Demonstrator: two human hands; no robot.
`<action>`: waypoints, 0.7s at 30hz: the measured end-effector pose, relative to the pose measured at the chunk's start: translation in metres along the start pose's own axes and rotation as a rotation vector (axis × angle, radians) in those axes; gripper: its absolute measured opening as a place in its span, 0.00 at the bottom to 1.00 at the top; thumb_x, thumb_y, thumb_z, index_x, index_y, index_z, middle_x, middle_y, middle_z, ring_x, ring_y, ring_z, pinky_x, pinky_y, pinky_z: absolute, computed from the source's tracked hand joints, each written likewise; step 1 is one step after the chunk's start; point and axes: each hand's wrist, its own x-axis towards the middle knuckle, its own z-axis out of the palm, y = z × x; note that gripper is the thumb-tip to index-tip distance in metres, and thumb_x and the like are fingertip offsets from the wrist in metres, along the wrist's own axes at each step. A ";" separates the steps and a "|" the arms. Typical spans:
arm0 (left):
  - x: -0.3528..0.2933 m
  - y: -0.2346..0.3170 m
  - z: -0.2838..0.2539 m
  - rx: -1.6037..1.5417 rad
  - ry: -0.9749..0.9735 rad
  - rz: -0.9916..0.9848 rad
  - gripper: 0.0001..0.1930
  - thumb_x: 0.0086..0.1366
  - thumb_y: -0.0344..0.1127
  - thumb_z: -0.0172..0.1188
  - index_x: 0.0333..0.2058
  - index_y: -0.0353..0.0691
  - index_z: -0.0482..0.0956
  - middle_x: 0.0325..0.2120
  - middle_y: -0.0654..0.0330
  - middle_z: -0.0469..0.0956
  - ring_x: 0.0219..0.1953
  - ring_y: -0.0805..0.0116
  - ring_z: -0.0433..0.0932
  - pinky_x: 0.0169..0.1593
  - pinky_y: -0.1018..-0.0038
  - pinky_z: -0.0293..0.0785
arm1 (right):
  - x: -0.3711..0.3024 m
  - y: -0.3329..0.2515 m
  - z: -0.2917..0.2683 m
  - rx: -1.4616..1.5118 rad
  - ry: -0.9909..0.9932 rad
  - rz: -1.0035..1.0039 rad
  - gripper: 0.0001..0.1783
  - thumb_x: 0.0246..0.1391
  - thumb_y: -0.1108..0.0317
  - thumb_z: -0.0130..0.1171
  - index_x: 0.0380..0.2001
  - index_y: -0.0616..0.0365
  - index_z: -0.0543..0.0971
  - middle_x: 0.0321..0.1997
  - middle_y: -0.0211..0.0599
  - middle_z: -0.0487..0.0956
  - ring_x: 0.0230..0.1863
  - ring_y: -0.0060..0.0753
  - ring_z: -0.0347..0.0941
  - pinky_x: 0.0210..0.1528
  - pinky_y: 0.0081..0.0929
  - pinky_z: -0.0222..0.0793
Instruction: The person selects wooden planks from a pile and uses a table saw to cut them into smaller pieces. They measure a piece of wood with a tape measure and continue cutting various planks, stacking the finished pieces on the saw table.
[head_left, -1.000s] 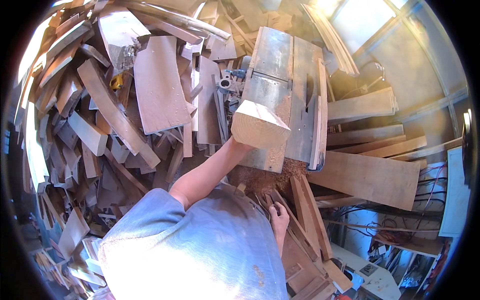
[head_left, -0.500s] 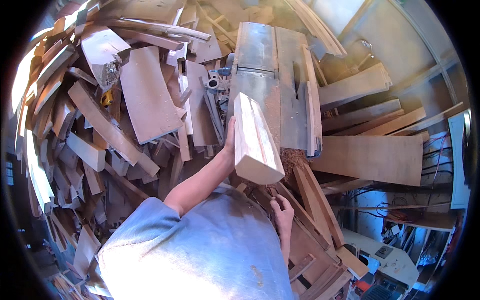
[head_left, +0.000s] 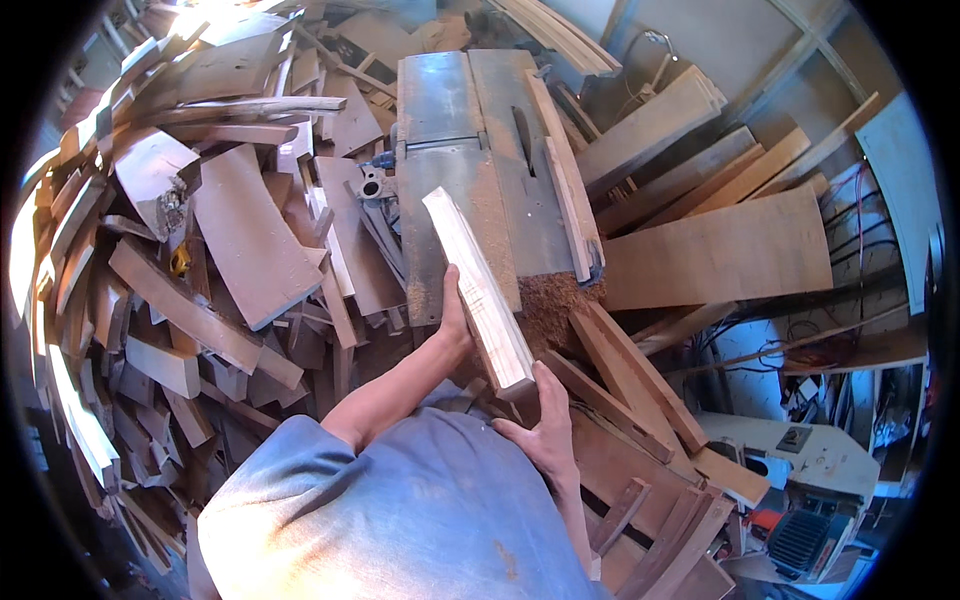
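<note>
A squared block of pale wood (head_left: 482, 290) slants over the near end of a metal woodworking machine table (head_left: 440, 200), its far end up and to the left. My left hand (head_left: 456, 320) is closed on the block's left side; the fingers beneath are hidden. At the block's near end is my right hand (head_left: 548, 425), thumb and fingers spread apart. Its upper fingers reach the block's right corner, while the thumb stays apart from the wood. A dark circular saw blade (head_left: 525, 140) stands in a slot on the table's right half.
Scrap boards and offcuts (head_left: 250, 235) are heaped at the left. Sawdust (head_left: 550, 305) lies at the machine's near end. Long boards (head_left: 715, 250) lean at the right, above cables and shelving. A motor (head_left: 800, 540) sits at the lower right, beside loose planks (head_left: 640, 390).
The block has turned and tilted in my left hand, showing a different face. My right hand has risen from below to the block's near end, its fingers spreading. The view has shifted rightward.
</note>
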 end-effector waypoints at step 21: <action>-0.062 0.016 -0.055 0.809 0.079 0.332 0.22 0.66 0.37 0.62 0.54 0.30 0.72 0.49 0.53 0.78 0.54 0.65 0.74 0.62 0.68 0.68 | 0.028 0.105 0.110 1.312 -0.172 0.755 0.32 0.61 0.63 0.63 0.66 0.56 0.65 0.60 0.38 0.74 0.57 0.40 0.75 0.56 0.47 0.78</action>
